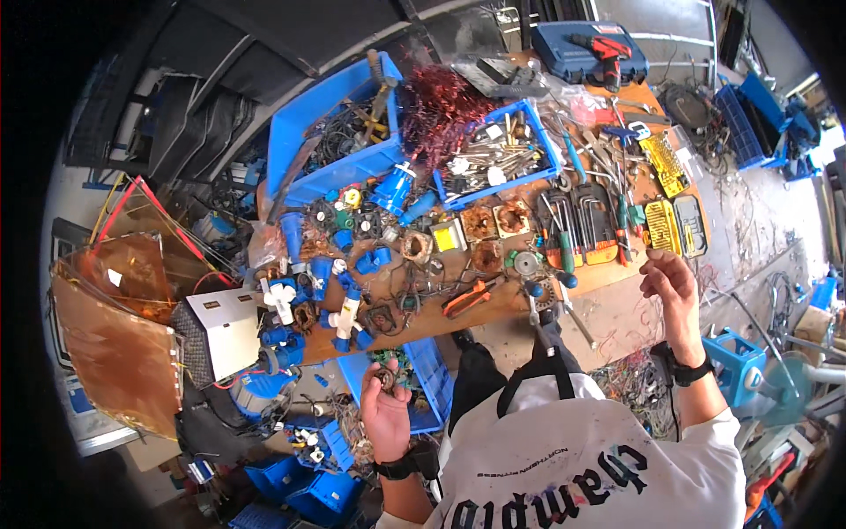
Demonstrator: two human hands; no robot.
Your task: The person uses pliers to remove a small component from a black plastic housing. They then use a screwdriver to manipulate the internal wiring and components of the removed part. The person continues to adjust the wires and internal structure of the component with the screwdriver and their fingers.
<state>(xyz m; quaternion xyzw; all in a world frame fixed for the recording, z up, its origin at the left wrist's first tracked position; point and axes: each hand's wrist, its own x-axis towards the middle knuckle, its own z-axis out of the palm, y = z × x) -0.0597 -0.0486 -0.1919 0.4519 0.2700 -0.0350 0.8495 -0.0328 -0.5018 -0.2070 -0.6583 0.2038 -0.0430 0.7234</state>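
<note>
Left hand [386, 418]: fingers closed on small round part [385, 378] | Right hand [671, 289]: fingers half-curled, apart, near yellow case [661, 227]

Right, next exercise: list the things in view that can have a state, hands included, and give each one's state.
Left hand, holding a small round part
Right hand, fingers partly curled, nothing visible in it
Large blue bin, uncovered, loaded with cables and more
Blue tray, uncovered, loaded with metal pieces
Blue case, shut
Red-and-black drill, lying on the blue case
Yellow-and-grey case, open
</note>
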